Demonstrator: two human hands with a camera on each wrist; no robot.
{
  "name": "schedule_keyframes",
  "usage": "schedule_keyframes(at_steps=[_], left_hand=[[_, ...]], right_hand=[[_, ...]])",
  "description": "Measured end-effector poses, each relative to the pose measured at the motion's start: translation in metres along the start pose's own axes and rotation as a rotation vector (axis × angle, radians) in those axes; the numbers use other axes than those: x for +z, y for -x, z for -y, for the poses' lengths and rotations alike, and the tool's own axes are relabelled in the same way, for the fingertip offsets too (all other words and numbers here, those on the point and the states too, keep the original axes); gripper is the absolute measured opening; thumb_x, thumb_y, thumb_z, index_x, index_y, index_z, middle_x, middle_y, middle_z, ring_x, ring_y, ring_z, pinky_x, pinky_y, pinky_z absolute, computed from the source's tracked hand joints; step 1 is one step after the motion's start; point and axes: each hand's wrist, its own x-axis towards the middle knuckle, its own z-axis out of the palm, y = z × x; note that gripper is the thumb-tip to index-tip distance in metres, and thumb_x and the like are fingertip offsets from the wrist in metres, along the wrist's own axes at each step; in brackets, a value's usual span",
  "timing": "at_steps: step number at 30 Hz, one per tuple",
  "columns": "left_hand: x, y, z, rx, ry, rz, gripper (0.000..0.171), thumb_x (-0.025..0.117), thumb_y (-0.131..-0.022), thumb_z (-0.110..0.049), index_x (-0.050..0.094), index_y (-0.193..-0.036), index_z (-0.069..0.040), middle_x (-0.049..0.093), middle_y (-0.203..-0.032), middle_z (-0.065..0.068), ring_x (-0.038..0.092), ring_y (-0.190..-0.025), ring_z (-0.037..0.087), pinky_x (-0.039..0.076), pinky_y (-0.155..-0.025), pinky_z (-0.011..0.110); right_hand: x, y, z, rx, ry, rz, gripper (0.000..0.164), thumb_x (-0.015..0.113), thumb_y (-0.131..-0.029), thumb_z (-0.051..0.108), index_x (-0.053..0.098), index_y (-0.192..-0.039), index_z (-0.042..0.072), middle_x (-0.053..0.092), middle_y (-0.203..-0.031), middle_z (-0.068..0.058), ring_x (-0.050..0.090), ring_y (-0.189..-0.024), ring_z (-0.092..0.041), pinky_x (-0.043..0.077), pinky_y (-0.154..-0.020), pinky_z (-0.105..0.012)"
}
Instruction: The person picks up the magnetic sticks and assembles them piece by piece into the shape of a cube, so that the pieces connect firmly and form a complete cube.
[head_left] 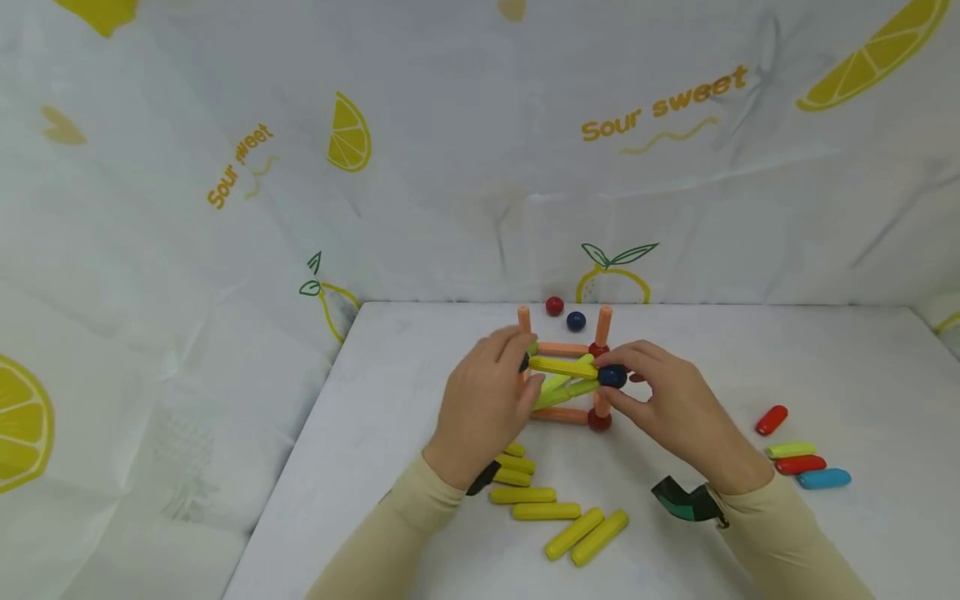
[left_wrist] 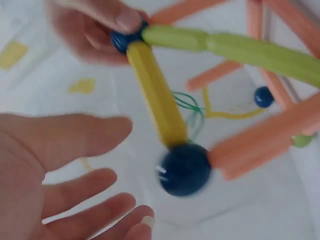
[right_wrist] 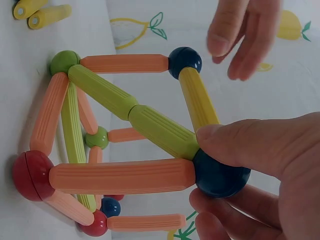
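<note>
A frame of magnetic rods and balls stands on the table, with orange rods [right_wrist: 122, 177], light green rods [right_wrist: 165, 132] and red and green balls. Along its top a yellow rod [head_left: 562, 366] joins two blue balls. My right hand [head_left: 678, 404] pinches the near-right blue ball [right_wrist: 220, 172] between thumb and fingers. Beside the other blue ball [left_wrist: 185, 170] is my left hand [left_wrist: 60, 165], its fingers spread and apart from the ball in both wrist views. In the head view the left hand [head_left: 483, 396] covers the frame's left side.
Several loose yellow rods [head_left: 546, 511] lie in front of the frame. A red ball [head_left: 554, 306] and a blue ball [head_left: 576, 321] sit behind it. Short red rods [head_left: 800, 464], a light green rod [head_left: 791, 450] and a blue rod [head_left: 823, 478] lie to the right.
</note>
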Motion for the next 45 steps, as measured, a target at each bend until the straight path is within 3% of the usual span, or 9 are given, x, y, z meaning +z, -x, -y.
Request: schedule_keyframes(at_steps=[3,8,27,31,34,37,41,45], left_hand=[[0.004,-0.004,0.022,-0.047,0.113,0.069,0.046,0.085,-0.095,-0.021,0.069,-0.136,-0.008,0.071,-0.14,0.009,0.073,-0.119,0.023,0.063,-0.098,0.036],[0.008,-0.005,0.035,-0.097,0.26,0.186,0.037,0.083,-0.097,-0.017,0.073,-0.132,-0.01,0.077,-0.127,0.006,0.075,-0.108,0.018,0.064,-0.093,0.034],[0.005,-0.005,0.036,-0.147,0.235,0.233,0.042,0.085,-0.096,-0.022,0.072,-0.135,-0.01,0.073,-0.125,0.006,0.074,-0.102,0.018,0.064,-0.089,0.033],[0.002,-0.005,0.028,-0.121,0.171,0.176,0.041,0.085,-0.096,-0.021,0.072,-0.132,-0.011,0.07,-0.124,0.006,0.069,-0.1,0.016,0.062,-0.086,0.03],[-0.002,-0.002,0.011,-0.055,0.13,0.138,0.032,0.085,-0.096,-0.022,0.074,-0.125,-0.012,0.071,-0.118,0.004,0.067,-0.091,0.013,0.061,-0.078,0.024],[0.003,0.003,-0.012,0.008,0.082,0.222,0.026,0.082,-0.099,-0.025,0.077,-0.12,-0.011,0.077,-0.11,0.002,0.069,-0.081,0.009,0.058,-0.071,0.018],[0.027,0.009,-0.031,0.012,-0.046,0.352,0.03,0.079,-0.101,-0.027,0.076,-0.123,-0.007,0.08,-0.107,0.004,0.074,-0.076,0.009,0.059,-0.064,0.017],[0.049,0.012,-0.033,-0.032,-0.118,0.358,0.031,0.078,-0.101,-0.026,0.075,-0.124,-0.005,0.079,-0.108,0.005,0.075,-0.075,0.01,0.061,-0.06,0.02]], right_hand=[[0.0,0.0,0.001,0.021,0.001,0.019,0.04,0.091,-0.088,0.014,0.074,-0.124,0.017,0.074,-0.122,-0.002,0.071,-0.101,-0.02,0.064,-0.085,-0.048],[0.0,0.001,0.0,0.029,0.001,0.026,0.039,0.09,-0.089,0.014,0.074,-0.125,0.016,0.074,-0.123,-0.003,0.072,-0.102,-0.023,0.064,-0.086,-0.049],[0.001,-0.001,0.001,0.033,-0.015,0.043,0.042,0.092,-0.088,0.016,0.073,-0.126,0.015,0.072,-0.124,-0.004,0.071,-0.103,-0.023,0.064,-0.088,-0.05],[0.002,-0.001,0.0,0.02,-0.016,0.036,0.042,0.092,-0.088,0.015,0.073,-0.125,0.016,0.072,-0.124,-0.003,0.071,-0.103,-0.021,0.064,-0.087,-0.05],[0.001,-0.002,-0.001,0.003,-0.022,0.026,0.041,0.092,-0.088,0.015,0.074,-0.124,0.016,0.072,-0.123,-0.002,0.071,-0.102,-0.019,0.064,-0.087,-0.049],[0.001,-0.002,-0.002,-0.002,-0.027,0.017,0.04,0.091,-0.088,0.014,0.074,-0.124,0.016,0.072,-0.123,-0.002,0.071,-0.101,-0.019,0.065,-0.086,-0.049],[-0.001,-0.001,-0.001,0.022,-0.035,0.03,0.04,0.09,-0.089,0.013,0.074,-0.125,0.015,0.072,-0.124,-0.004,0.071,-0.103,-0.021,0.064,-0.088,-0.051],[-0.001,0.0,-0.001,0.03,-0.043,0.048,0.039,0.089,-0.09,0.014,0.073,-0.126,0.014,0.072,-0.126,-0.005,0.072,-0.104,-0.023,0.064,-0.09,-0.051]])
